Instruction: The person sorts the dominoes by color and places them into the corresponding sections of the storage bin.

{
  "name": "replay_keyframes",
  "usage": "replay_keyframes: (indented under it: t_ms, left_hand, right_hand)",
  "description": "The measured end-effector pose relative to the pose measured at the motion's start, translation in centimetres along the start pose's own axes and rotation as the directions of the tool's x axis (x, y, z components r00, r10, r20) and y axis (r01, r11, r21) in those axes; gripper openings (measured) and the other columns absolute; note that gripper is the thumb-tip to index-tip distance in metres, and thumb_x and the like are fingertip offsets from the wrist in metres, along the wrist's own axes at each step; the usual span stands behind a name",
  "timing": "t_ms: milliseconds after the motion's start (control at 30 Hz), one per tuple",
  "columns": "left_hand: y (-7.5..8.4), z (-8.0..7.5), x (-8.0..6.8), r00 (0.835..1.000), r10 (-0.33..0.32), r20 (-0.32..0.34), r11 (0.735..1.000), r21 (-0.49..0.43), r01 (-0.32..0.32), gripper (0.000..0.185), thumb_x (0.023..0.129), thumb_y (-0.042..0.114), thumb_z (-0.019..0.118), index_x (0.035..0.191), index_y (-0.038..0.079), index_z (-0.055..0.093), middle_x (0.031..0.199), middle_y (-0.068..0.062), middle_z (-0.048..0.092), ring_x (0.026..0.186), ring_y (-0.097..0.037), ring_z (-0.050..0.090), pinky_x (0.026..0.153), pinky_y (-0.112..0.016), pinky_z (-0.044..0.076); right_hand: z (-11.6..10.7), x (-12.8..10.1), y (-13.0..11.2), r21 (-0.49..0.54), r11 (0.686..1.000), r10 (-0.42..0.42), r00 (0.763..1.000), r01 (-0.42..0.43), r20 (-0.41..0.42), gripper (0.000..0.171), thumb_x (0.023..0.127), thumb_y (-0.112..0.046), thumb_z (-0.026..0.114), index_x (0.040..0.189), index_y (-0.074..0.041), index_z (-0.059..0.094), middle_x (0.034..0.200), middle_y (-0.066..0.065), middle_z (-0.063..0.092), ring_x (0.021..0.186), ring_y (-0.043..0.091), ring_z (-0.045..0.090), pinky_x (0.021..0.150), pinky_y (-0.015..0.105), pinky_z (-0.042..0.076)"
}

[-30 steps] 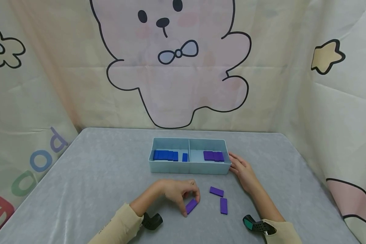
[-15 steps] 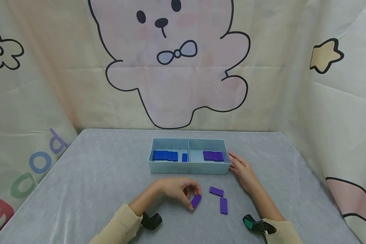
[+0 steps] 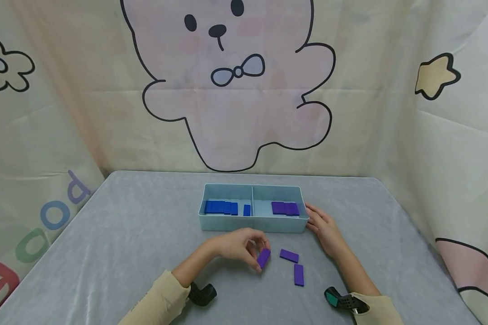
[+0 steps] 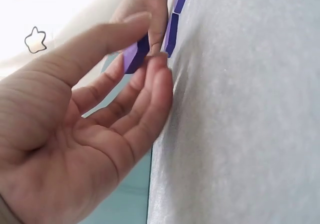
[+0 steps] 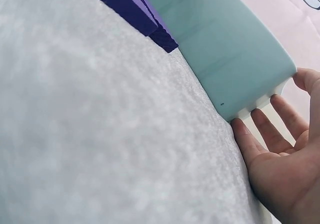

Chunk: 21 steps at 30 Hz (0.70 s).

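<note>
Purple tile (image 3: 263, 258), probably light, stiff and slick, sits pinched by its edges in the left hand (image 3: 236, 247) fingers. Right hand (image 3: 324, 228) fingers lie straight against the tray (image 3: 252, 224) end.

In the head view, the near wall of the light-blue tray (image 3: 253, 224) hides the lower edges of the blue tiles (image 3: 221, 207) and purple tiles (image 3: 285, 208) inside it; how many overlap in each row is too small to count. Just in front of the tray, the left hand (image 3: 237, 247) covers one end of the purple tile (image 3: 263, 258) it pinches. Both forearms run off the bottom edge below the tray. In the left wrist view the palm (image 4: 65, 149) is cropped and the tray is a blurred sliver. In the right wrist view the right hand (image 5: 280, 169) is cut by the frame, its fingertips hidden behind the tray's end wall (image 5: 235, 49).
</note>
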<state>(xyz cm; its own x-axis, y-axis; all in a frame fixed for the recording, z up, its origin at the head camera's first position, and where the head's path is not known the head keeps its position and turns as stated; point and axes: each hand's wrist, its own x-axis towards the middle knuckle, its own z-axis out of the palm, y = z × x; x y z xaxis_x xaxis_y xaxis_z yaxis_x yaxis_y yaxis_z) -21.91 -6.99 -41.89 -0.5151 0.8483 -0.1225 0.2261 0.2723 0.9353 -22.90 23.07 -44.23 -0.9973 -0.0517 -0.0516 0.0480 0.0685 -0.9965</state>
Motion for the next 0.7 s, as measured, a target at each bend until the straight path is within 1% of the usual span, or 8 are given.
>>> replay_keyframes:
  t_ms: [167,300,433,533,700]
  left_hand:
    - [0.02,-0.02,0.0,0.999,-0.006,-0.049,0.997,-0.078,0.002,0.045,0.082,-0.013,0.082,0.123,-0.004,0.064,0.102,0.0,0.061,0.075,-0.008,0.061,0.072,-0.019,0.055]
    - [0.06,-0.02,-0.02,0.997,-0.006,-0.075,0.994,-0.112,-0.003,0.046,0.082,-0.013,0.081,0.125,-0.005,0.065,0.1,0.0,0.061,0.075,-0.009,0.065,0.073,-0.02,0.057]
    - [0.24,-0.05,-0.08,0.996,-0.005,-0.094,0.99,-0.139,-0.008,0.046,0.083,-0.013,0.081,0.126,-0.004,0.067,0.099,0.0,0.061,0.073,-0.012,0.067,0.071,-0.025,0.061]
    - [0.34,-0.1,-0.09,0.993,-0.005,-0.118,0.99,-0.143,-0.012,0.044,0.084,-0.012,0.081,0.126,-0.002,0.069,0.099,0.0,0.062,0.071,-0.014,0.067,0.069,-0.028,0.062]
    - [0.26,-0.15,-0.02,0.985,-0.012,-0.172,0.991,-0.136,-0.012,0.035,0.09,-0.006,0.078,0.124,0.001,0.072,0.099,-0.002,0.065,0.072,-0.014,0.069,0.072,-0.031,0.064]
  right_hand:
    - [-0.11,0.12,0.13,-0.013,1.0,-0.009,1.0,0.009,0.006,0.059,0.115,-0.028,0.045,0.162,0.006,0.032,0.165,0.029,0.036,0.108,-0.005,0.063,0.094,0.012,0.052]
    - [-0.12,0.12,0.17,-0.02,1.0,-0.006,1.0,0.006,0.008,0.059,0.115,-0.028,0.044,0.162,0.005,0.032,0.165,0.028,0.036,0.109,-0.005,0.063,0.094,0.012,0.051]
    - [0.05,0.04,0.09,-0.003,1.0,0.002,1.0,-0.002,0.003,0.059,0.115,-0.027,0.045,0.162,0.006,0.033,0.165,0.029,0.035,0.107,-0.005,0.063,0.094,0.013,0.051]
    - [0.16,0.03,-0.01,0.012,1.0,0.011,1.0,-0.011,-0.001,0.058,0.115,-0.026,0.045,0.162,0.006,0.033,0.165,0.03,0.035,0.106,-0.005,0.064,0.094,0.013,0.051]
    - [0.14,0.18,0.01,0.007,1.0,0.012,1.0,-0.012,-0.006,0.059,0.115,-0.028,0.046,0.162,0.006,0.033,0.165,0.029,0.036,0.104,-0.006,0.064,0.093,0.012,0.052]
